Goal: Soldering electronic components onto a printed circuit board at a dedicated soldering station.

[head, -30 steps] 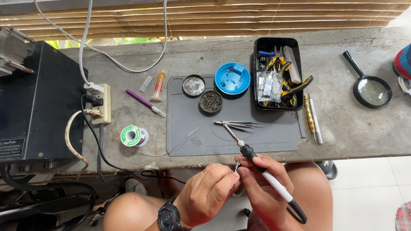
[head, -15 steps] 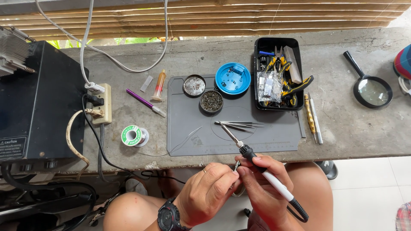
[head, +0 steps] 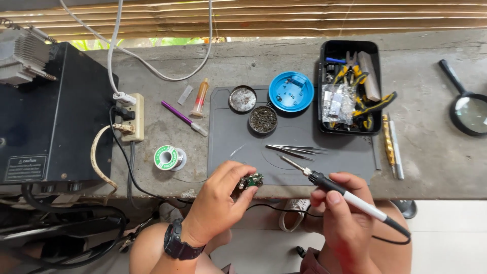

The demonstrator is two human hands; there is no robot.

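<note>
From the head camera, the left hand [head: 219, 200] pinches a small green circuit board [head: 251, 180] between thumb and fingers, at the near edge of the grey work mat [head: 350, 160]. The right hand [head: 350, 213] grips a soldering iron [head: 335, 189] like a pen, its tip over the mat, just right of the board (not touching it). Tweezers [head: 297, 149] lie on the mat above the tip. A solder spool [head: 169, 157] sits left of the mat, a black tool tray [head: 376, 50] at its far right corner.

Concrete bench [head: 436, 167] under grey mat [head: 335, 162], solder spool [head: 169, 158], magnifier [head: 468, 110].
</note>
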